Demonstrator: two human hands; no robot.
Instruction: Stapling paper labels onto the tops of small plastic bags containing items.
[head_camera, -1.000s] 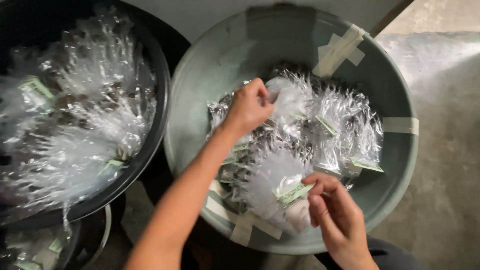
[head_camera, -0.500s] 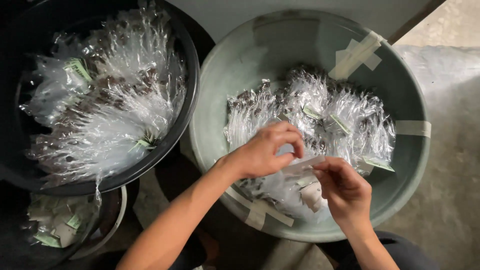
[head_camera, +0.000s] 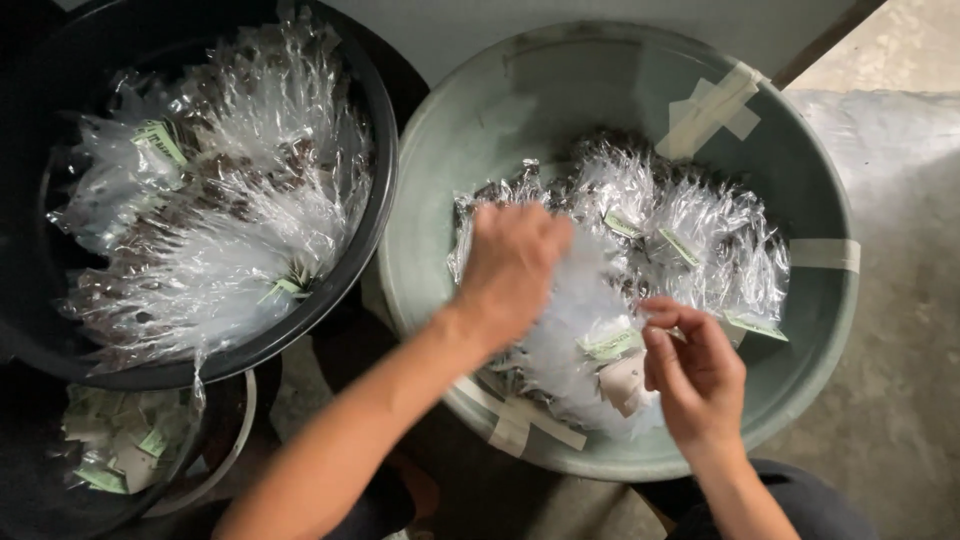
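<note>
My left hand (head_camera: 510, 265) reaches down onto a heap of clear plastic bags (head_camera: 690, 215) with dark contents inside a grey-green basin (head_camera: 560, 110). Its fingers curl into a bunched bag (head_camera: 575, 310); the hand is blurred and its grip is hidden. My right hand (head_camera: 695, 375) hovers at the basin's near side, thumb and fingers pinched on what looks like a thin pale paper slip. A green label (head_camera: 612, 345) and a white tag (head_camera: 625, 382) lie just left of it.
A black tub (head_camera: 385, 200) at left holds more clear bags (head_camera: 230, 200) with green labels. Below it a small round container (head_camera: 120, 445) holds several paper labels. Tape patches (head_camera: 715, 110) mend the basin. Concrete floor (head_camera: 900, 400) lies to the right.
My left hand left the right hand and moved up onto the bags. The white strip held between both hands is gone from view; my right hand stayed put.
</note>
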